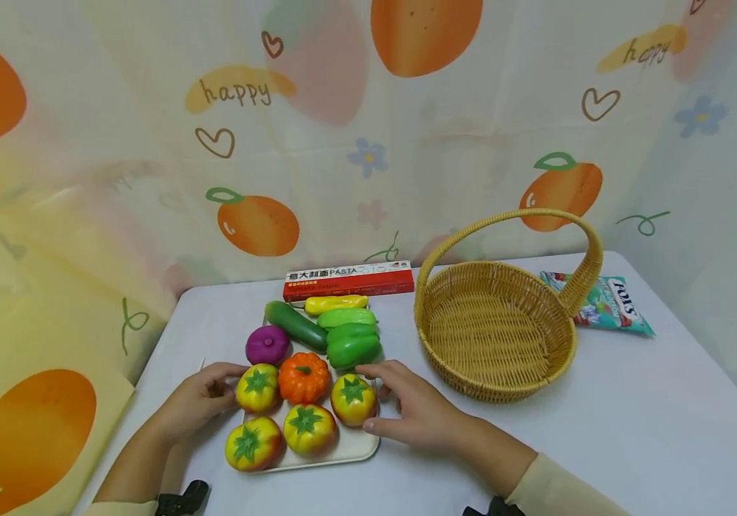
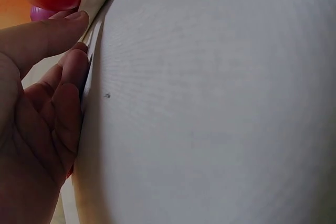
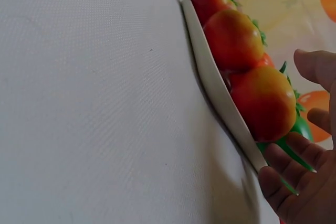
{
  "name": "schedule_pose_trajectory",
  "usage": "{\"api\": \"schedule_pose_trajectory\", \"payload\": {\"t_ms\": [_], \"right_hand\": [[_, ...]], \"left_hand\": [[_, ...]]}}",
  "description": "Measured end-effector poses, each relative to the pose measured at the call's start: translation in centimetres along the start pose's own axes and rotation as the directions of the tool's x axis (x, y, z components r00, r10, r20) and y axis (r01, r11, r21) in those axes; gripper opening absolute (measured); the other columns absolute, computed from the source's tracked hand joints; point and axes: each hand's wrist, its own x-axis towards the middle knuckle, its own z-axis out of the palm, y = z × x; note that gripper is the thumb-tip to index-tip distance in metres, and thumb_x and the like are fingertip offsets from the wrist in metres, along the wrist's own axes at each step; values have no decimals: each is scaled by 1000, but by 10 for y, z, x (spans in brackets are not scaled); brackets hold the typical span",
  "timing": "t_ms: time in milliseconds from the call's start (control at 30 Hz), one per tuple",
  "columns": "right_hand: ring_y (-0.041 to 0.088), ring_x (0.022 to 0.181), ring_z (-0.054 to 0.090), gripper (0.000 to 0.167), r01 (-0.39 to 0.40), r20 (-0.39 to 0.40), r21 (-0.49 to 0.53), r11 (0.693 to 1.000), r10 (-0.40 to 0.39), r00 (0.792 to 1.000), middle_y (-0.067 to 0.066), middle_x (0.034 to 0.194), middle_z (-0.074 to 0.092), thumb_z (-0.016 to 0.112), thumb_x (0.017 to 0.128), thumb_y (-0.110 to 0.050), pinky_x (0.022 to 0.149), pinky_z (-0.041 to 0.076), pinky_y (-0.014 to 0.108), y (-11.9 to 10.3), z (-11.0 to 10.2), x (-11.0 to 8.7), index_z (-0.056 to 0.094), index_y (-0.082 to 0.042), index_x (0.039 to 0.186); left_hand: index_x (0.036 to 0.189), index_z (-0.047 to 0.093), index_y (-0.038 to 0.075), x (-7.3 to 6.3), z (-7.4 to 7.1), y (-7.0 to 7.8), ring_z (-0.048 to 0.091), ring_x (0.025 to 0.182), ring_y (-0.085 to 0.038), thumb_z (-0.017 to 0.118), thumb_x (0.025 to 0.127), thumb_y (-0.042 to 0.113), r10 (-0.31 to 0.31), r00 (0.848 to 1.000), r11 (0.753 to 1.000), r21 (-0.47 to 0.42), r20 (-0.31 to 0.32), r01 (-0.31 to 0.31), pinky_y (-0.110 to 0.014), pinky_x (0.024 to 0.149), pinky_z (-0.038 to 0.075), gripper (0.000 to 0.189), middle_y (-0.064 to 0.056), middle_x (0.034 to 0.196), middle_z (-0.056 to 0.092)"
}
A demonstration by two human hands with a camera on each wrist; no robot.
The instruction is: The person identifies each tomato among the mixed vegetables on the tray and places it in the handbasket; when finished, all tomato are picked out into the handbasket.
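Observation:
A white tray (image 1: 360, 450) holds several yellow-red toy tomatoes (image 1: 309, 430), an orange pumpkin (image 1: 304, 378), a purple onion (image 1: 268, 345), a green bell pepper (image 1: 353, 345) and a dark green cucumber (image 1: 296, 326). At the tray's left edge is my left hand (image 1: 197, 401), its fingers loosely bent and fingertips right by the leftmost tomatoes; in the left wrist view its thumb (image 2: 58, 36) lies close to the tray rim. My right hand (image 1: 415, 408) is at the right edge, thumb and fingers spread around the right-hand tomato (image 3: 265, 103), holding nothing.
Behind the tray lie a yellow pepper (image 1: 342, 304), a lighter green vegetable (image 1: 347, 318) and a red-and-white pasta box (image 1: 349, 281). A wicker basket (image 1: 497, 387) with a tall handle stands to the right, a teal snack bag (image 1: 613, 304) behind it. A patterned cloth hangs at the back.

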Motion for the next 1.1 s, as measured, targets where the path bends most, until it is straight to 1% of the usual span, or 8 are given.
{"api": "schedule_pose_trajectory", "payload": {"t_ms": [67, 133, 333, 400, 500, 700, 900, 1100], "right_hand": [[19, 109, 61, 74, -7, -8, 0, 1000, 7, 1000, -8, 137, 55, 82, 95, -38, 78, 51, 28, 0, 2, 2, 48, -24, 159], [17, 110, 60, 75, -15, -20, 2, 1000, 15, 1000, -8, 139, 55, 83, 94, -37, 80, 51, 29, -1, 5, 4, 48, -25, 159], [15, 111, 58, 75, -27, -77, -29, 999, 24, 997, -3, 143, 56, 86, 91, -37, 97, 50, 36, 1, 14, 10, 51, -26, 156], [13, 112, 57, 76, -35, -85, -36, 999, 32, 996, -4, 142, 56, 86, 90, -39, 99, 49, 37, 2, 16, 11, 52, -26, 156], [11, 114, 56, 75, -45, -92, -46, 998, 40, 995, -6, 142, 56, 87, 89, -40, 101, 49, 38, 3, 19, 11, 53, -26, 155], [10, 122, 56, 73, -58, -96, -60, 996, 52, 994, -8, 140, 56, 87, 88, -40, 107, 48, 40, 4, 21, 12, 56, -26, 152], [10, 125, 56, 70, -60, -101, -70, 996, 53, 994, -8, 139, 56, 88, 88, -40, 109, 47, 41, 3, 23, 14, 58, -25, 150], [13, 129, 55, 68, -65, -99, -106, 992, 55, 994, -7, 139, 58, 87, 88, -41, 111, 46, 44, 2, 24, 16, 59, -25, 148]], "left_hand": [[137, 66, 1, 1, 1, 0, 57, 87, -19, 77, 93, -3, 9, 1000, 1000, 6, -4, -9, -26, 71, 51, 46, -9, 103, 63], [137, 67, 2, 1, 0, 0, 58, 87, -18, 78, 93, -3, 10, 1000, 1000, 13, -9, -10, -26, 72, 52, 46, -9, 101, 63], [136, 67, 1, 0, 0, -1, 59, 86, -16, 79, 92, -3, 25, 1000, 1000, 13, -18, -25, -26, 73, 53, 47, -8, 103, 64], [136, 67, 0, 0, 2, -1, 59, 85, -14, 79, 91, -4, 37, 999, 999, 6, -21, -37, -25, 73, 52, 47, -8, 103, 64], [136, 66, -1, -1, 2, 0, 59, 85, -15, 79, 91, -4, 45, 999, 999, 7, -9, -45, -26, 73, 53, 47, -9, 104, 64], [137, 66, 0, 0, 1, 1, 59, 87, -18, 79, 92, -1, 9, 1000, 1000, -12, 12, -9, -26, 72, 53, 47, -9, 107, 64], [137, 65, 0, 1, 0, 0, 59, 87, -19, 78, 92, -2, 26, 999, 999, -32, 20, -26, -26, 72, 53, 46, -11, 110, 63], [136, 66, -1, 1, -1, -3, 59, 85, -18, 79, 91, -1, 37, 999, 999, -39, 16, -36, -26, 71, 53, 47, -9, 105, 62]]}}
